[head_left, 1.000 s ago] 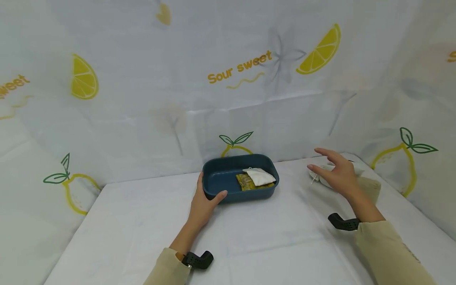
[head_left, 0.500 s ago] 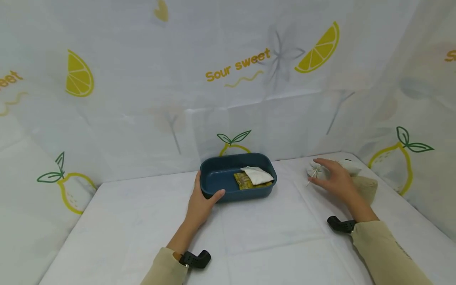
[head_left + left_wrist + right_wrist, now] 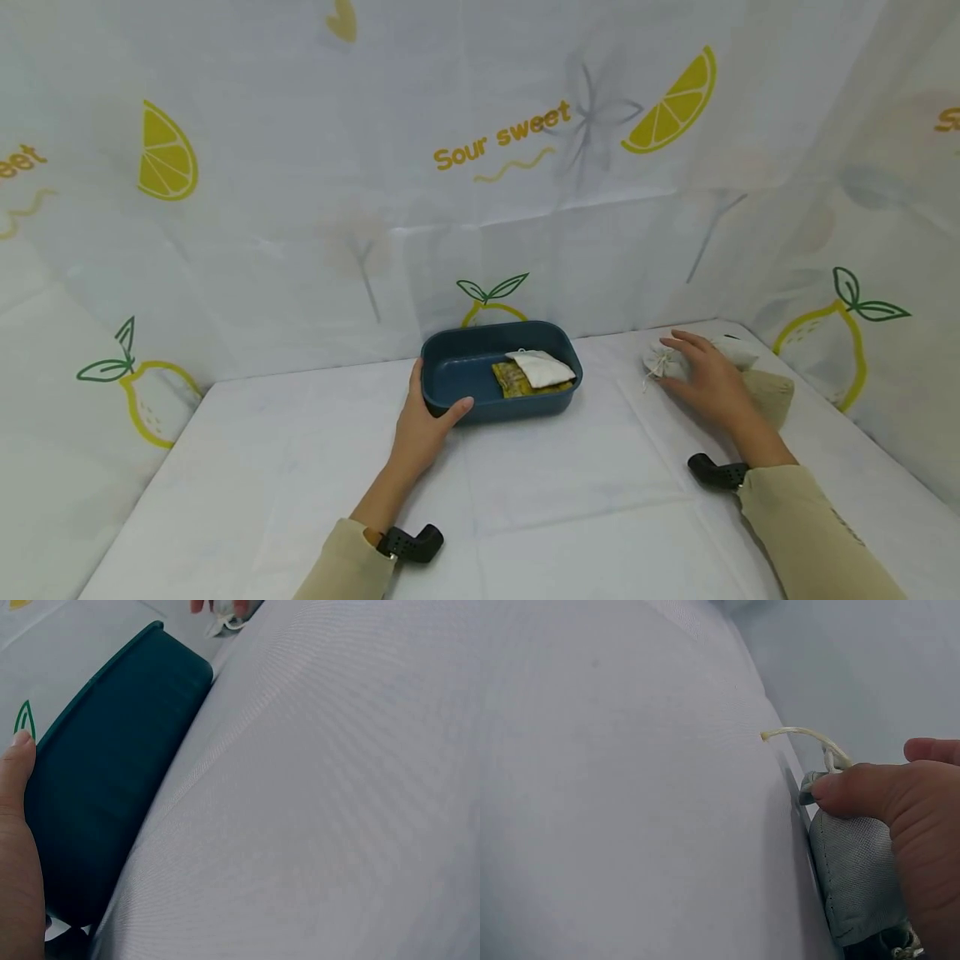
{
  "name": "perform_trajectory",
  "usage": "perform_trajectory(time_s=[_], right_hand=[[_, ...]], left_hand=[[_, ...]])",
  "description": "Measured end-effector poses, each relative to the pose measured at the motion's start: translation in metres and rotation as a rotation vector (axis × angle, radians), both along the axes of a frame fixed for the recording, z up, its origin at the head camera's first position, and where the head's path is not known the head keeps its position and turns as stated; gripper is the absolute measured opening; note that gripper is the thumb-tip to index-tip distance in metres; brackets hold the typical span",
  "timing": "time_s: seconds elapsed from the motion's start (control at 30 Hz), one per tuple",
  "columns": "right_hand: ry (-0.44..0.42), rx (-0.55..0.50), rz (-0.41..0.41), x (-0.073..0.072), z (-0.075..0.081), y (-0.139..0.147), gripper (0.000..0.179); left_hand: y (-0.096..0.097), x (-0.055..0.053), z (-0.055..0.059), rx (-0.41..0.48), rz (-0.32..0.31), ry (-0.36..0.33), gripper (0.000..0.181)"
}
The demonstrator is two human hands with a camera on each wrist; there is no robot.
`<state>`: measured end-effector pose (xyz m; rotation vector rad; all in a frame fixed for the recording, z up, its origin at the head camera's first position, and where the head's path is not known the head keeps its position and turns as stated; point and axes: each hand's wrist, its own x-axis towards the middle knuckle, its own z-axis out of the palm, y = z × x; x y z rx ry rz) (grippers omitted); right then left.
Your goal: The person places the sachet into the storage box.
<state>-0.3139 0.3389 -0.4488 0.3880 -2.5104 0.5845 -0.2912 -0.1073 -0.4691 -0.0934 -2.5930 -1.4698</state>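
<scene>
My left hand grips the left end of a dark blue rectangular bin, its thumb over the near rim. In the bin's right half a white cloth pouch lies on a yellow-green packet. At the back right, my right hand holds a pale drawstring pouch between thumb and fingers. In the right wrist view, the thumb presses at the neck of the grey-looking pouch, where a cream cord sticks out. My palm hides part of it.
Beside my right hand stand a beige cloth bag and another whitish pouch, partly hidden. A white cloth covers the table. A lemon-printed curtain hangs right behind the bin.
My right hand has lowered onto the pale drawstring pouch, and its thumb and fingers have closed in around the pouch's neck. The left hand stays on the bin.
</scene>
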Motion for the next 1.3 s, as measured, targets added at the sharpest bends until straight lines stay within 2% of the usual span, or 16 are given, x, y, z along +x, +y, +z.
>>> perform_trajectory(time_s=[0.17,0.27,0.43,0.6,0.83,0.97,1.13,1.3], right_hand=[[-0.022,-0.002,-0.02,0.001,0.005,-0.008,0.061],[-0.076,-0.005,-0.009,-0.002,0.006,-0.012,0.058],[-0.152,0.009,-0.016,-0.004,-0.003,-0.012,0.065],[-0.096,0.014,-0.039,-0.005,-0.014,-0.008,0.065],[-0.029,-0.044,-0.024,-0.001,-0.015,-0.013,0.066],[-0.063,-0.059,0.014,-0.001,-0.017,-0.015,0.068],[-0.132,-0.021,0.056,0.0,-0.017,-0.015,0.07],[-0.142,0.02,0.054,0.001,-0.015,-0.016,0.064]], left_hand=[[-0.001,0.001,0.001,0.002,0.005,0.001,0.109],[-0.003,0.0,0.001,0.004,0.011,0.006,0.108],[-0.003,0.0,-0.002,0.009,0.005,0.006,0.108],[-0.002,0.0,-0.004,0.009,0.003,0.007,0.109],[-0.001,0.001,-0.004,0.014,0.002,0.006,0.108],[0.0,0.0,-0.003,0.013,0.001,0.008,0.108],[0.0,0.0,-0.001,0.01,0.0,0.005,0.108],[0.001,0.0,0.0,0.006,0.0,0.002,0.108]])
